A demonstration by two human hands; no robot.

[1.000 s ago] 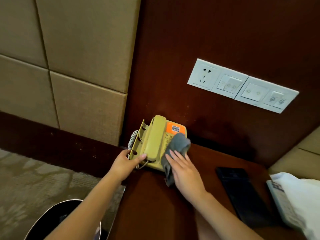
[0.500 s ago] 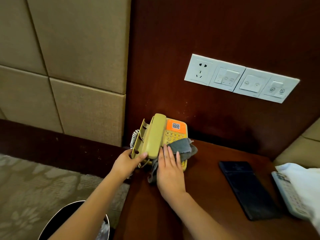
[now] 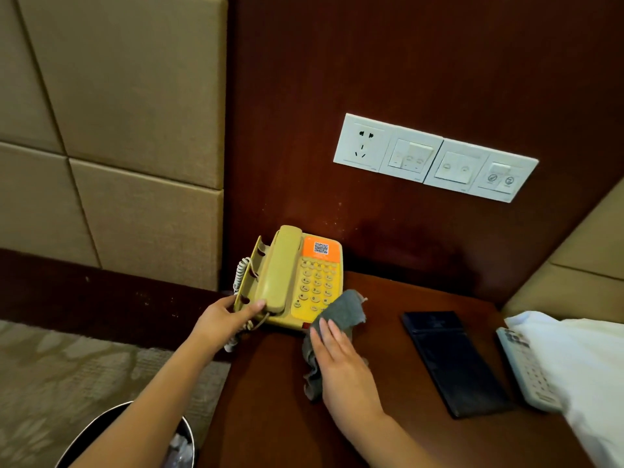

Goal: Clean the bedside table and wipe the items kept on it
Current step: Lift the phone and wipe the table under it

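The bedside table carries a yellow telephone at its back left corner, against the wood wall. The left hand grips the lower end of the handset, probably to keep the telephone from sliding during the wiping. The right hand presses flat on a grey cloth at the telephone's front right corner, beside the keypad. Further right lie a dark folder and a remote control, which seem to wait for their turn.
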